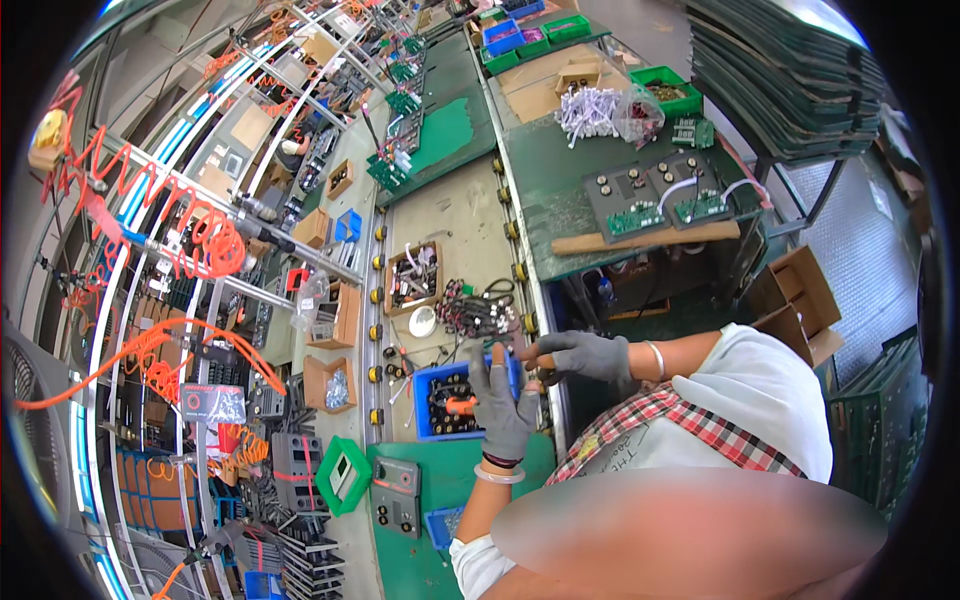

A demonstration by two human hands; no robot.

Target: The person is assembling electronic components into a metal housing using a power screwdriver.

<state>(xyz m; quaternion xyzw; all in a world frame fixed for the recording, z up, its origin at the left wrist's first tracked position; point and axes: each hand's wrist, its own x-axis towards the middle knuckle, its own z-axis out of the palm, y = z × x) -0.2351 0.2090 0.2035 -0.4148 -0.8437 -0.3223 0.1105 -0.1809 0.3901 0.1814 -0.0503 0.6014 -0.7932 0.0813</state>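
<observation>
My left hand (505, 408), in a grey glove with bare fingertips, reaches over the right side of a blue bin (424, 420). Its fingers are stretched and spread, and I see nothing held in them. Dark small round parts (440, 412) fill the bin, and an orange object (461, 406) lies among them beside my palm. My right hand (580, 356), gloved too, comes in from the right at the bin's upper right corner. Its index finger points toward the left fingertips with the thumb lower and apart; no held thing shows.
Beyond the bin lie bundled black cables (478, 312), a white roll (422, 321) and a cardboard box of parts (414, 277). A grey panel (397, 490) rests on the green board (430, 560) nearby, beside a green frame (343, 476). Circuit boards (634, 217) sit on the right-hand bench.
</observation>
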